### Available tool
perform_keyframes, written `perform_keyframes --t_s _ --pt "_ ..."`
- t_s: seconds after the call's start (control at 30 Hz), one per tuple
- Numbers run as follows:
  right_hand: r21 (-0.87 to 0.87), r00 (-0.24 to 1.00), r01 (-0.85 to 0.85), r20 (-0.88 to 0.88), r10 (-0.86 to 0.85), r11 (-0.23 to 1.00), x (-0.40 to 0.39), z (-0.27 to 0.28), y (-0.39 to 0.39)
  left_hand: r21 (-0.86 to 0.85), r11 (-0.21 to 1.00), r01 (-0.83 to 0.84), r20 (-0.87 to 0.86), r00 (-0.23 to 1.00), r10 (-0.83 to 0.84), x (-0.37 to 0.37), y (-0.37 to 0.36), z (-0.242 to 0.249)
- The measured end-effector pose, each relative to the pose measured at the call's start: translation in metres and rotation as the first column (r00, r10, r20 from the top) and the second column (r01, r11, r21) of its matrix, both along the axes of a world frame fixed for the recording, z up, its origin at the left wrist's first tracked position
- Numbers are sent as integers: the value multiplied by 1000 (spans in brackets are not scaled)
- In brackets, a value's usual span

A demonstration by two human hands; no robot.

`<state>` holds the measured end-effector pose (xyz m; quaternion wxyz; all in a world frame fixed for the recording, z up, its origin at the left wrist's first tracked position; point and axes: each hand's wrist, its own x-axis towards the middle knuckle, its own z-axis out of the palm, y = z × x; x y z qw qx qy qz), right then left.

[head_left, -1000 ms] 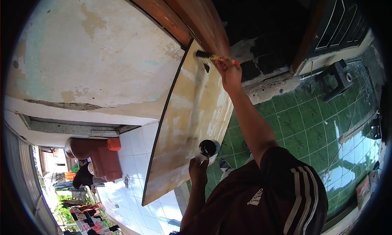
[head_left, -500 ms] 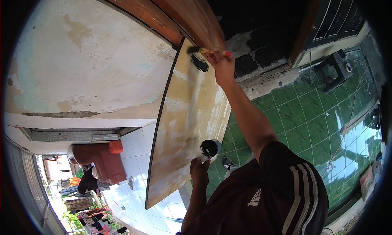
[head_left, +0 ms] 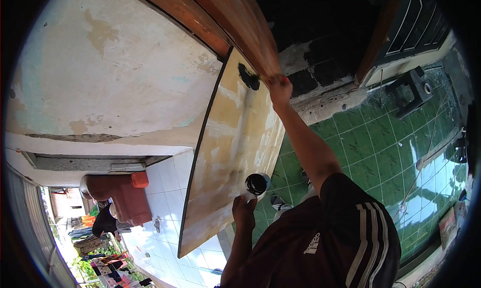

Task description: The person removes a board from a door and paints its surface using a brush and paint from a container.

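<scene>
My right hand is closed around a paintbrush; motion blur and my fingers hide most of it. Its dark bristles seem to meet the right edge of a black paint patch. That patch lies near the far end of a yellowish wooden board with whitish smears and a dark edge. Low in the view, my left hand grips a paint can, whose inside is coated with black paint. The can is held close over the board's right side.
A patchy wall and a brown wooden frame border the board. Green tiles cover the floor at right, where a dark stand-like object lies. A reddish-brown sofa stands at lower left on white tiles.
My right hand has moved slightly right and down, taking the brush from the upper left of the black patch to its right edge. My left hand with the can stays nearly still.
</scene>
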<state>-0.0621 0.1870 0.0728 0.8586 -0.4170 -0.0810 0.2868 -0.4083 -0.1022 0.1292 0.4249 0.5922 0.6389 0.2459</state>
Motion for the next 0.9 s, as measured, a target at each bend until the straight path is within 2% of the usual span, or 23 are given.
perform_keyframes --t_s 0.03,0.1,0.13,0.17,0.23,0.3,0.33,0.4,0.43,0.5,0.53,0.6,0.67,0.73,0.77,0.83,0.9 --pt "178 999 -40 -13 43 983 0 27 1 33 998 58 -89 995 -55 -6 1 -8" --pt "289 969 -84 -197 146 953 9 108 -18 67 987 145 -236 964 -125 -4 3 -4" --pt "345 938 -97 -283 201 934 12 128 -25 67 983 170 -291 946 -144 4 4 11" --pt "358 930 -77 -312 197 931 15 125 -25 65 978 197 -346 924 -163 9 3 19" --pt "385 912 -36 -365 188 922 24 110 -22 -19 1000 -5 -10 1000 5 12 5 11" --pt "289 908 -36 -390 152 957 10 60 -13 -65 995 -79 140 986 87 13 5 6" --pt "243 908 -35 -398 133 969 4 30 -3 -41 997 -66 131 989 71 13 6 3" --pt "26 956 10 -294 -2 1000 5 -35 3 -13 999 -39 97 995 40 12 5 4" --pt "-79 972 42 -229 -59 996 9 -42 0 -4 1000 -21 75 997 21 12 6 6" --pt "-396 993 83 107 -44 914 17 -47 -7 6 1000 -17 49 999 16 13 8 7" --pt "-530 963 143 268 5 836 20 -44 -9 9 1000 -29 46 999 29 14 8 7" --pt "-229 961 169 256 -108 959 10 -35 17 33 999 -3 -10 1000 3 16 6 8" --pt "112 999 -42 17 40 993 3 55 0 57 995 86 -111 991 -80 20 8 12" --pt "276 965 -98 -207 159 956 13 116 -16 24 982 185 -200 964 -177 23 10 20" --pt "360 924 -108 -306 227 926 16 128 -20 24 982 187 -193 965 -179 24 10 21" --pt "362 891 -57 -403 211 930 20 119 -18 52 989 138 -132 983 -130 27 11 18" --pt "334 879 -48 -433 199 941 16 88 -16 -52 996 -67 165 983 75 25 8 6"
